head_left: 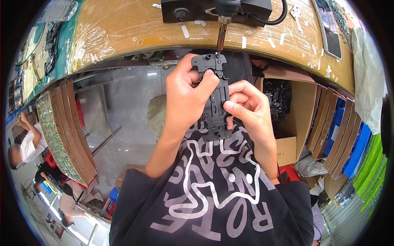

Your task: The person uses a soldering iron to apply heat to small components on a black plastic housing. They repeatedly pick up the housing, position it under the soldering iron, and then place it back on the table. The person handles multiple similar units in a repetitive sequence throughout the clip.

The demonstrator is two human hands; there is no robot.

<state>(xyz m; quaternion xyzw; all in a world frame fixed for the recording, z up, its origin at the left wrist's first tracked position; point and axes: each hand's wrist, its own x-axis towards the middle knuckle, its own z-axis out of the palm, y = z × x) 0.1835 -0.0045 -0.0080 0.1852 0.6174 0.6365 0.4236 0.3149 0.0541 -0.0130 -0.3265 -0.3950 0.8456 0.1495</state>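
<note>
Nearest the camera, spread out below the hands: a black shirt with grey lettering and a pale looping outline. Held up beyond it, close to the near edge of the bench: a long black plastic part, ribbed and slotted, detailed face toward the camera. In the left hand, gripped near the upper end, thumb laid over the face and fingers curled round the left edge; seems clamped this way to keep that end from twisting. In the right hand, pinched along the right edge at about mid-length, thumb and forefinger close together; looks like a second support against tilting. Cannot tell how far the fingers reach behind.

Pointing down over the upper end: an electric driver, bit tip lined up with a round feature there, probably the reason for holding that end outward. Cannot tell whether touching or just above. Behind the driver, on the bench: a black box. Scattered nearby: white strips. Below the bench, beyond the right hand: an open cardboard box of small dark pieces, perhaps placed there for easy reach.
</note>
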